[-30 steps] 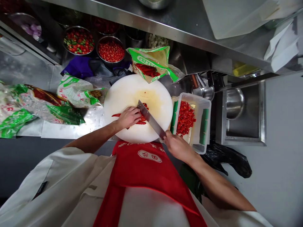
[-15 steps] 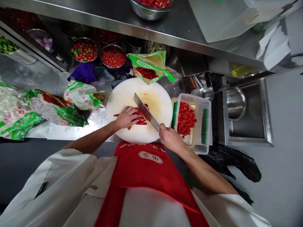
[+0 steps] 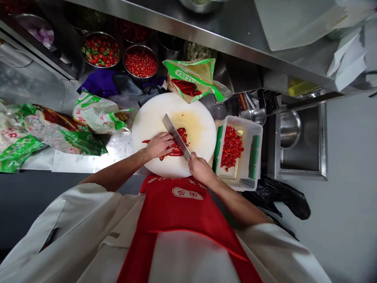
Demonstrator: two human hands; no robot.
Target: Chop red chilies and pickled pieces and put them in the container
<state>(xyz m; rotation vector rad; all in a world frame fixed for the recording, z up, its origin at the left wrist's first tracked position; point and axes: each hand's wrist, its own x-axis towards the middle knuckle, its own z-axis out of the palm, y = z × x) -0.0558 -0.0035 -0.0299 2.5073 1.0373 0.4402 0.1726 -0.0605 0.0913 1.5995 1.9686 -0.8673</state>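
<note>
A round white cutting board point(image 3: 153, 114) lies in front of me with red chili peppers point(image 3: 173, 152) on it. My left hand point(image 3: 160, 145) presses down on the chilies with its fingers bent over them. In my right hand point(image 3: 201, 168) is the handle of a cleaver point(image 3: 176, 135), its blade slanting up to the left across the chilies, close beside my left fingertips. Cut red pieces lie on the far right side of the blade. The cleaver's handle is mostly hidden inside my fist.
Right of the board stands a clear plastic bin point(image 3: 252, 157) with chopped chilies point(image 3: 231, 147). Behind the board is an open bag point(image 3: 188, 78) of chilies. Steel bowls point(image 3: 140, 61) line the back, under a metal shelf point(image 3: 229, 41). Plastic bags point(image 3: 97, 114) lie left; a sink point(image 3: 303, 165) is right.
The cleaver and my right hand have shifted left, nearer my left hand. More cut chili pieces show to the right of the blade. The view has shifted slightly.
</note>
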